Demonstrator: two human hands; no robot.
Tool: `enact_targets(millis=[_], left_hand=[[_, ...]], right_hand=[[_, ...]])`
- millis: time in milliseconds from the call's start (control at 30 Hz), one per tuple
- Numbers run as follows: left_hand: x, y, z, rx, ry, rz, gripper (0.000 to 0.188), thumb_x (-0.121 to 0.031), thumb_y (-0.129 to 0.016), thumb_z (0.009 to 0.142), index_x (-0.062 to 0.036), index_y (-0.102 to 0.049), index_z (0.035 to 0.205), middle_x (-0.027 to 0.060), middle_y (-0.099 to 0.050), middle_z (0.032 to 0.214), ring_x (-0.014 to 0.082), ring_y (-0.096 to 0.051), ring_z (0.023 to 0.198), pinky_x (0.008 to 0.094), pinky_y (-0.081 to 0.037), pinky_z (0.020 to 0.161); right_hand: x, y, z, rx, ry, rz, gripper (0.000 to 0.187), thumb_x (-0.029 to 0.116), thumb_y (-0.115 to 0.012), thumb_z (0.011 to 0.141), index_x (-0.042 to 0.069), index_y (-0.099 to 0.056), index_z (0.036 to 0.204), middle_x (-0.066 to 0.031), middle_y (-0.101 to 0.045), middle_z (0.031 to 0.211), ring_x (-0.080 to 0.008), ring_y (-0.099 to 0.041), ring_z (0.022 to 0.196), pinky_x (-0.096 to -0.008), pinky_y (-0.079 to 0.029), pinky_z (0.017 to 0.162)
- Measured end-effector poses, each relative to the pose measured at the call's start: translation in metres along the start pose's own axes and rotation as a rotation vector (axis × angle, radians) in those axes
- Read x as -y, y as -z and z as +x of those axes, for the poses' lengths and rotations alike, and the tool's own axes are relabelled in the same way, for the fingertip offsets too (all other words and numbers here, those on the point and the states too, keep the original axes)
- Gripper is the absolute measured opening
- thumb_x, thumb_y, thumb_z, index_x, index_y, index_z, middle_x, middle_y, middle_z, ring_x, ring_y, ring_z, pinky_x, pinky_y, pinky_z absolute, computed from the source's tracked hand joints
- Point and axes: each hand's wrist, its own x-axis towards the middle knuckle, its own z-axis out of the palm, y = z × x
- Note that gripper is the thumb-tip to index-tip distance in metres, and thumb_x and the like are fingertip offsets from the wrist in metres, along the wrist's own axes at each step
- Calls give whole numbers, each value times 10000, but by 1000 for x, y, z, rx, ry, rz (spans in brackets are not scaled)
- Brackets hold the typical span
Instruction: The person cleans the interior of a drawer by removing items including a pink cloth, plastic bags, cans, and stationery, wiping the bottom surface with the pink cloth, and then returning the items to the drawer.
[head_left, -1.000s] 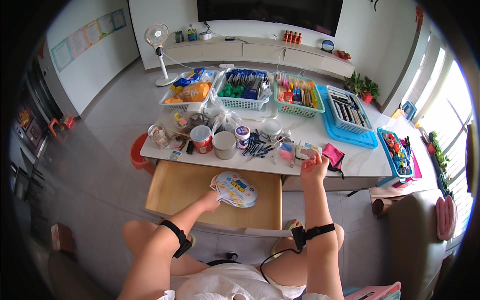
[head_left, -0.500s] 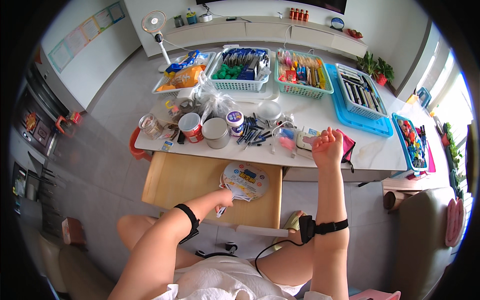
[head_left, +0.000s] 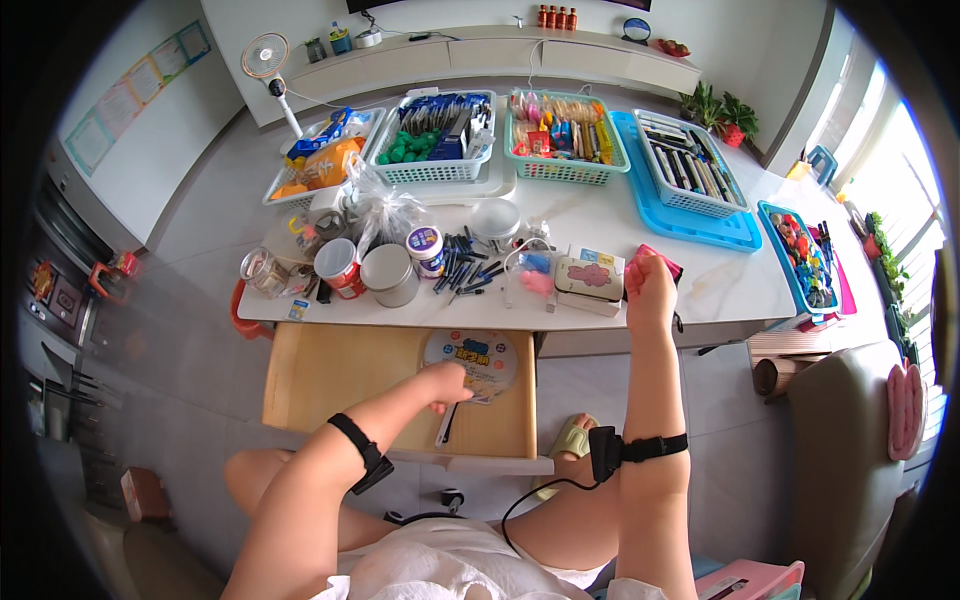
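Observation:
In the open wooden drawer (head_left: 335, 375) lies a round paper hand fan (head_left: 487, 350), white with printed colours, its white handle (head_left: 444, 428) pointing toward me. My left hand (head_left: 444, 385) is over the fan's lower part, thumb and fingers apart, with nothing visible between them; the handle sticks out below it. On the table's front edge, my right hand (head_left: 652, 288) is closed with curled fingers, in front of a pink pouch (head_left: 676, 268). What it holds, if anything, is hidden. Just left of it stands a white box with a pink drawing (head_left: 590, 278).
Loose dark pens (head_left: 465, 268), a grey tin (head_left: 390, 275), a red-and-white can (head_left: 340, 268) and a glass jar (head_left: 264, 272) crowd the table's left. Filled baskets (head_left: 432, 172) line the back. A blue lid (head_left: 655, 215) lies under the right basket (head_left: 690, 165).
My left hand has come off the fan handle and moved up over the fan. My right hand has shifted right, across the pink pouch. The whole view has swung slightly right.

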Motion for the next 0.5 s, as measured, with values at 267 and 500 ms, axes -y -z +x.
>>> enact_targets(millis=[267,500], left_hand=[[-66,35,-32,-266,-456,-584,201,-194,-547,899,3,-566,932,40,-602,744,102,-581,603,238,-487,541],[-72,15,-26,-282,-526,-583,189,-169,-573,883,13,-572,935,44,-603,750,102,-585,616,240,-488,546]], right_hand=[[-14,4,-4,478,874,-1563,853,412,-780,603,76,-428,1304,-202,-453,1283,-324,-413,1211,-390,-374,983],[-5,7,7,654,781,-1671,972,359,-833,486,135,-403,1328,-131,-466,1255,-328,-384,1218,-422,-372,986]])
